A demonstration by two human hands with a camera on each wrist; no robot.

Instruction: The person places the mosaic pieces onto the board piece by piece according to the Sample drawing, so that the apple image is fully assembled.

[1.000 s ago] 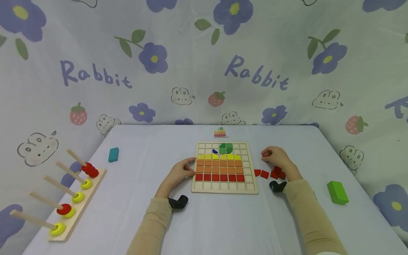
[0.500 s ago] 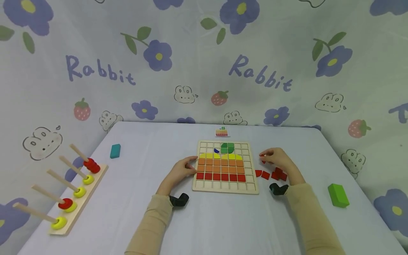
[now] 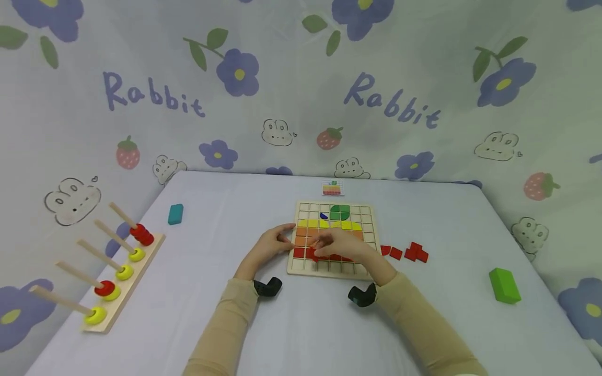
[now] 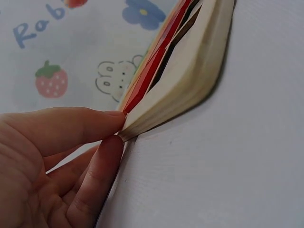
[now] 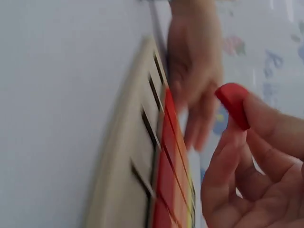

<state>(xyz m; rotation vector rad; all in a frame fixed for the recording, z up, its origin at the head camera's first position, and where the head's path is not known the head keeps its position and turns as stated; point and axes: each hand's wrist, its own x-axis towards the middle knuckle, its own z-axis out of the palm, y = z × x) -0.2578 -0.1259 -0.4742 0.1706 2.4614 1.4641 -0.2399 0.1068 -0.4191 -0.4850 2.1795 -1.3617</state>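
Observation:
A wooden grid board (image 3: pixel 301 267) lies on the white table, bearing rows of red, orange and yellow tiles, a green rounded shape (image 3: pixel 339 212) and a small blue piece (image 3: pixel 323 215). My right hand (image 3: pixel 345 244) is over the board's lower middle and hides some tiles. Between thumb and finger it pinches a red tile with a curved edge (image 5: pixel 233 102), clear of the board in the right wrist view. At the board's left edge is my left hand (image 3: pixel 269 245), its thumb and index finger touching the rim (image 4: pixel 130 131) with a gap between them in the head view.
Several loose red tiles (image 3: pixel 416 252) lie right of the board. A small picture card (image 3: pixel 333 188) is behind it. A peg stand (image 3: pixel 129 279) with red and yellow rings stands at left, near a teal block (image 3: pixel 176 214). A green block (image 3: pixel 505 285) lies at right.
My right hand has moved left from beside the loose red tiles to over the board, carrying the red tile. My left hand stays at the board's edge. The head view has shifted slightly.

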